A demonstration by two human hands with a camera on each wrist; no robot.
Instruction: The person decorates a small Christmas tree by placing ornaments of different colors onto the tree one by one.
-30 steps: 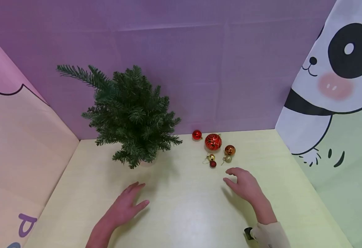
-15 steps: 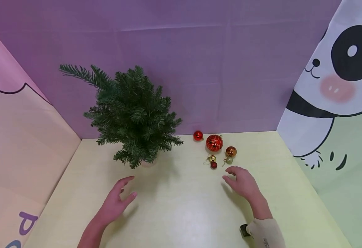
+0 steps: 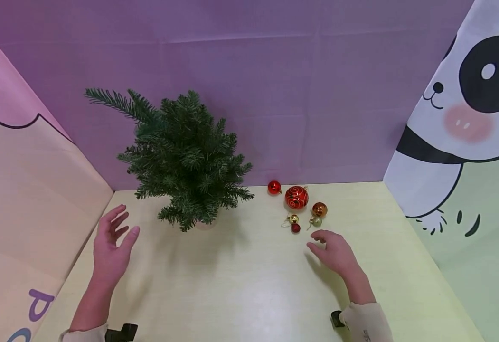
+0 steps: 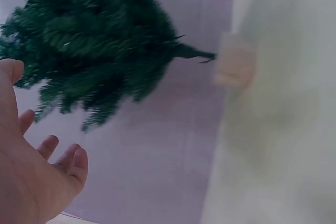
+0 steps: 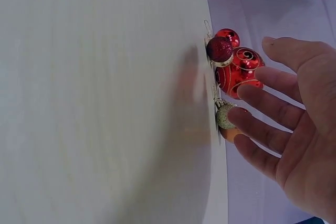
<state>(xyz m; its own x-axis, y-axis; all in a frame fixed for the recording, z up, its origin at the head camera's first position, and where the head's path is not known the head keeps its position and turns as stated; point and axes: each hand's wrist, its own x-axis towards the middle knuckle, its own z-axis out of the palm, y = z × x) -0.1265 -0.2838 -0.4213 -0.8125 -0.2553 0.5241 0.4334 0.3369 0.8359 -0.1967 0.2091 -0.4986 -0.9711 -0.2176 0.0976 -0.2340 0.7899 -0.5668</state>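
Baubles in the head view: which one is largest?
The red bauble with gold swirls, between the small bright-red bauble and the orange bauble; the others all look clearly smaller.

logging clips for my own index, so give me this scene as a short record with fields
tree: green, upright on a pale base, no decoration showing on it
ornaments: six, right of the tree; large patterned red ball, plain red ball, dark red ball, copper ball, gold ball, pale glittery ball
left hand: left of the tree, holding nothing
right hand: near the ornaments, holding nothing
surface: pale table
backdrop: purple cloth
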